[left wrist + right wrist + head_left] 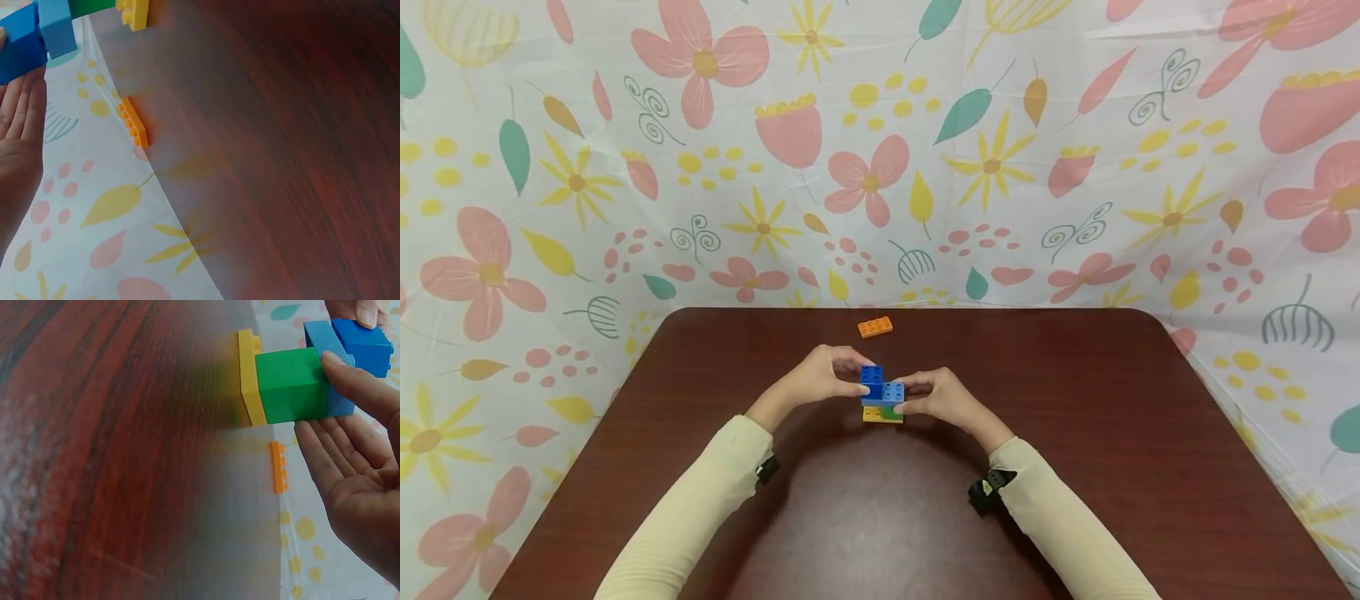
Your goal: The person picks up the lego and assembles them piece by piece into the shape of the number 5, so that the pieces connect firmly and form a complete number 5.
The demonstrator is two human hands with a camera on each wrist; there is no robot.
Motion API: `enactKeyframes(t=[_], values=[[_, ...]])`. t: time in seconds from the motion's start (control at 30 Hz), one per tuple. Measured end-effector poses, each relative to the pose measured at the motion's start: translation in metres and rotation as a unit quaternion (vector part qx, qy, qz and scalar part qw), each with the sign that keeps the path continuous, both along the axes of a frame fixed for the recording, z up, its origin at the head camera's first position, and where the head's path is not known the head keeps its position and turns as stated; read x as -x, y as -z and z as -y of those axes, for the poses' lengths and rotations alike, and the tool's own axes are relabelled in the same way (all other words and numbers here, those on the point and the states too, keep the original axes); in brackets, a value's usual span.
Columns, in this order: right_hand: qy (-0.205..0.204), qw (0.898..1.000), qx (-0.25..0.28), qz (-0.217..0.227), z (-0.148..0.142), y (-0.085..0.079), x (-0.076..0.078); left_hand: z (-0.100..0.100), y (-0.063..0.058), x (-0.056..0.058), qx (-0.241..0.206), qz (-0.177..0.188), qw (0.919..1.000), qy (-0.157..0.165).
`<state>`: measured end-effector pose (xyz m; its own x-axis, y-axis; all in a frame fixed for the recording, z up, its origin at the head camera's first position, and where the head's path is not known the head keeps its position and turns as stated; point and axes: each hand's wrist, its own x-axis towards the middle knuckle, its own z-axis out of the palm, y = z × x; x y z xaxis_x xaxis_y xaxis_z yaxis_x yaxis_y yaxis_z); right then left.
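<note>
A small stack of toy building bricks stands near the middle of the table. Its base is a yellow plate [872,415], with a green brick [290,384] on one end. On the green brick sits a light blue plate [326,356], topped at its left end by a dark blue brick [871,382]. My left hand [820,377] pinches the dark blue brick between thumb and fingers. From the right, my right hand [946,398] grips the stack where green brick and light blue plate meet, thumb on the near side, fingers on the far side.
An orange plate [876,327] with studs lies behind the stack, close to the far edge of the dark brown table [1075,367]. Beyond that edge hangs a white cloth [940,217] printed with flowers and leaves.
</note>
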<state>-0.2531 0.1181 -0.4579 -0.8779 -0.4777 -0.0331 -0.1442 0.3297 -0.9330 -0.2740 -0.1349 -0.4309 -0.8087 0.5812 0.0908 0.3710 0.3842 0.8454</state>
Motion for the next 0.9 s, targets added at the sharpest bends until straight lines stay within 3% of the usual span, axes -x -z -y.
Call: enactKeyframes(t=[0.1,0.3,0.7,0.9], values=[[-0.004,1.000,0.002,-0.008,0.000,-0.008,-0.005,0.000,0.002,-0.002,-0.014,0.001,0.9999,-0.002],[0.014,1.000,0.002,-0.003,-0.002,0.018,0.009,0.000,0.009,-0.006,-0.032,-0.009,0.9994,-0.008],[0.013,1.000,-0.011,-0.008,-0.002,0.022,0.008,-0.002,0.013,-0.011,-0.036,0.008,0.9991,-0.021],[-0.015,0.999,-0.017,-0.049,-0.003,0.021,0.009,-0.002,0.007,-0.012,-0.040,0.000,0.9990,-0.021]])
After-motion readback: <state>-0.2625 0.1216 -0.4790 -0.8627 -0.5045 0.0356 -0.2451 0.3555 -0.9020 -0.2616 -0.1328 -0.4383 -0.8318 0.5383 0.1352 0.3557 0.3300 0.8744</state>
